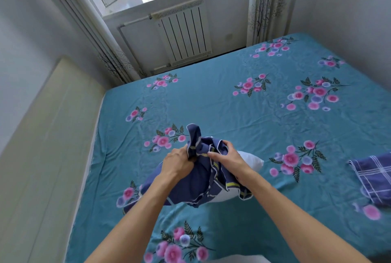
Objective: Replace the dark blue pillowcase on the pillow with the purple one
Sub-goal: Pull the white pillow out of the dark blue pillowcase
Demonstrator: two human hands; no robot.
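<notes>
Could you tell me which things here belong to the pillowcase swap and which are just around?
Job: dark blue pillowcase, gripped by left hand and right hand; white pillow; purple pillowcase.
Around: floral bedsheet, radiator, curtains.

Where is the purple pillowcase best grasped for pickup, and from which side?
By its near-left corner, coming from the left. The purple pillowcase lies folded flat on the bed sheet at the right frame edge, partly cut off, so only that edge is plainly reachable. Both the left hand and right hand currently grip the dark blue pillowcase.
</notes>
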